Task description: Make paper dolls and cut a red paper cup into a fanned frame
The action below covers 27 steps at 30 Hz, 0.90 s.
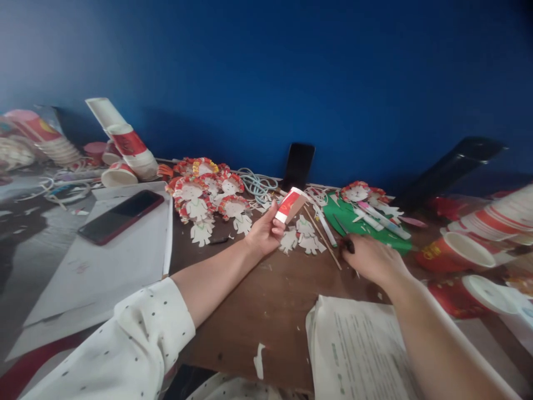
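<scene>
Near the middle of the table, my left hand (263, 236) is closed around a red and white paper cup (290, 205), which is tilted and appears partly cut open. To the right, my right hand (375, 258) has its fingers closed at the dark handles of scissors (348, 244). The blades point away over a green sheet (339, 214), and the hand partly hides the handles. Between my hands lie small white paper doll cutouts (307, 236) and a thin wooden stick (322, 236). Several paper figures with red frilly tops (194, 191) are bunched left of the cup.
A phone (120, 216) lies on a white box lid (125, 261) at left; another phone (298, 162) leans against the blue wall. Stacked paper cups (133, 147) stand behind the lid. More cups (458, 253) crowd the right side. Printed sheets (358, 344) lie in front.
</scene>
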Each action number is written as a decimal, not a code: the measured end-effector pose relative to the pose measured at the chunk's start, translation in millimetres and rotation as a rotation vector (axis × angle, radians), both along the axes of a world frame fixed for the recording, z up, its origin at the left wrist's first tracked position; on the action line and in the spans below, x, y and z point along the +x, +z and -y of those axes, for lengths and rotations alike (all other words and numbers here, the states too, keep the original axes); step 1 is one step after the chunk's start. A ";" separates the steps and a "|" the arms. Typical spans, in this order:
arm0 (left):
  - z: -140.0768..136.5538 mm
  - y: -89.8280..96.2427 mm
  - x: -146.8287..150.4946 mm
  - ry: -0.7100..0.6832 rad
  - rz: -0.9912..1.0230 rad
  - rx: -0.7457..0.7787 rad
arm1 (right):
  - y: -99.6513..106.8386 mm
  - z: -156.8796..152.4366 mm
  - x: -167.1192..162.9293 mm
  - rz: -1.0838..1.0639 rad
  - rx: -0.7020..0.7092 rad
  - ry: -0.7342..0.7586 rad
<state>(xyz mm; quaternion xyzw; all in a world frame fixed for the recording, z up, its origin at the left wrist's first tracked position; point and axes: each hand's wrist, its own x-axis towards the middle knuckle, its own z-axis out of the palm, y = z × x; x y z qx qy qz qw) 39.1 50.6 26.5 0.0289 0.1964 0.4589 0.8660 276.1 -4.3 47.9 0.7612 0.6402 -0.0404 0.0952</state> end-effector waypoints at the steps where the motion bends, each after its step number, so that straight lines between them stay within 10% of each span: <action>1: 0.0 0.6 -0.3 0.006 -0.001 -0.004 | 0.2 -0.7 0.4 -0.017 -0.005 0.003; 18: -3.1 -4.7 2.7 -0.013 -0.071 0.071 | -10.0 -10.3 34.9 -0.103 0.063 -0.039; 27: 0.6 -4.1 7.9 0.040 -0.177 0.110 | -3.4 0.3 25.1 -1.389 0.403 -0.183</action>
